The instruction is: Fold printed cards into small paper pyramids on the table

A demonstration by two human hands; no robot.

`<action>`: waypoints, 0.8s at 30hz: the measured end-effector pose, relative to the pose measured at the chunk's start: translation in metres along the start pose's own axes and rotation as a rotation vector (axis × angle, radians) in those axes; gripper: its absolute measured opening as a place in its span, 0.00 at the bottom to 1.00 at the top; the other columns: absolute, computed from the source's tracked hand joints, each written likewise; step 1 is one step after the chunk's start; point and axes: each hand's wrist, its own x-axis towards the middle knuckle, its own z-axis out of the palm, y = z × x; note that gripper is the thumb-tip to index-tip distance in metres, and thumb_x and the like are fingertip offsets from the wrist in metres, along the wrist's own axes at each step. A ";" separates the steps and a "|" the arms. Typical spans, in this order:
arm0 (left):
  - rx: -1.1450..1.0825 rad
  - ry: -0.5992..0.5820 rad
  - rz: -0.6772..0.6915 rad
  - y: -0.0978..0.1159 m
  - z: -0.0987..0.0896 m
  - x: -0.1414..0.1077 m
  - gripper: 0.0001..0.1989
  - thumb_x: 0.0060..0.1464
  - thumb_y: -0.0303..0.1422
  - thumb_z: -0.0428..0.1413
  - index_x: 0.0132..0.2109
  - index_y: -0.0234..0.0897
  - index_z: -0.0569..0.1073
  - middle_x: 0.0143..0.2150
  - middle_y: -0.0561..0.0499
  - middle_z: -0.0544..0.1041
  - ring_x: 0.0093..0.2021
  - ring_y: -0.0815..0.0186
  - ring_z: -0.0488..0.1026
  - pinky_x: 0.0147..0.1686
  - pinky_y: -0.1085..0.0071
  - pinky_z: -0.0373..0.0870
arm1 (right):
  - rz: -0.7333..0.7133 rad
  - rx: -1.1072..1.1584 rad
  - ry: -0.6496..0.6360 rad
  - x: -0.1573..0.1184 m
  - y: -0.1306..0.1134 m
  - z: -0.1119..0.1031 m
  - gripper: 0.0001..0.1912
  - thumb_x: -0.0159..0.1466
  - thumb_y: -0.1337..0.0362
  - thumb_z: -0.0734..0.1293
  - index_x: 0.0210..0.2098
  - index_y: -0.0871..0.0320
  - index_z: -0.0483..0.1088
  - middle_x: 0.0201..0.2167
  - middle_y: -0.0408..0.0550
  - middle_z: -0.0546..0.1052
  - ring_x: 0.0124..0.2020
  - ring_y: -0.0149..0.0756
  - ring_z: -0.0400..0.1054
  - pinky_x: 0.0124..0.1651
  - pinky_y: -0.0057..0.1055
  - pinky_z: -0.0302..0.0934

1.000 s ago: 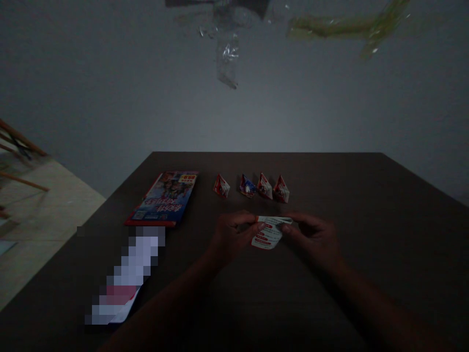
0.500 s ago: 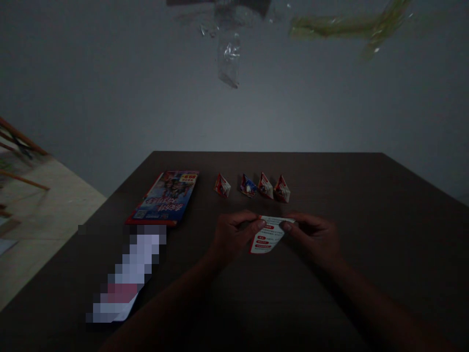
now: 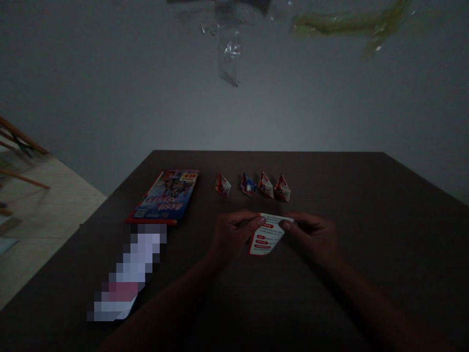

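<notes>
A white sheet of printed paper point(image 3: 266, 237) with red labels and a red edge hangs between my two hands over the dark table. My left hand point(image 3: 236, 233) pinches its upper left corner between thumb and fingers. At the upper right corner, my right hand point(image 3: 311, 233) grips the sheet the same way, thumb on the near face. Beyond my hands several small folded paper shapes stand in a row, among them a red and white one point(image 3: 222, 185), a blue one point(image 3: 248, 186) and another red and white one point(image 3: 282, 188) at the right end.
To the left lies a stack of colourful printed leaflets point(image 3: 166, 195). Nearer me is a blurred-out, bright, long object point(image 3: 132, 269), its kind hidden. The dark wooden table point(image 3: 366, 205) meets a grey wall point(image 3: 311, 98) with tape stuck on it.
Both hands keep their hold on the paper and have barely moved. The view has shifted very slightly.
</notes>
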 end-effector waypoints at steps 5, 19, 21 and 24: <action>0.003 0.015 -0.017 0.002 0.001 0.000 0.09 0.51 0.36 0.59 0.35 0.34 0.80 0.32 0.49 0.80 0.32 0.65 0.76 0.31 0.73 0.73 | 0.008 0.016 -0.017 -0.001 -0.001 0.000 0.07 0.54 0.60 0.72 0.32 0.55 0.78 0.29 0.48 0.81 0.29 0.39 0.75 0.32 0.33 0.71; -0.006 0.010 -0.033 0.001 0.001 -0.001 0.10 0.52 0.37 0.59 0.36 0.34 0.80 0.32 0.49 0.81 0.31 0.66 0.77 0.30 0.74 0.73 | 0.048 0.057 -0.015 0.000 -0.001 0.002 0.07 0.54 0.60 0.72 0.31 0.55 0.78 0.29 0.47 0.81 0.30 0.38 0.75 0.33 0.34 0.71; -0.013 0.008 -0.033 0.001 0.001 -0.001 0.10 0.52 0.37 0.58 0.36 0.34 0.80 0.32 0.49 0.81 0.31 0.66 0.77 0.29 0.74 0.73 | 0.043 0.052 -0.014 0.000 -0.001 0.002 0.07 0.54 0.60 0.72 0.31 0.55 0.78 0.29 0.47 0.81 0.30 0.38 0.75 0.33 0.34 0.71; -0.015 0.009 -0.026 0.000 0.001 -0.001 0.10 0.52 0.36 0.58 0.36 0.34 0.79 0.32 0.49 0.81 0.30 0.66 0.76 0.28 0.74 0.72 | 0.032 0.050 -0.008 0.000 0.000 0.002 0.07 0.54 0.60 0.72 0.31 0.55 0.78 0.29 0.48 0.81 0.30 0.38 0.75 0.33 0.34 0.71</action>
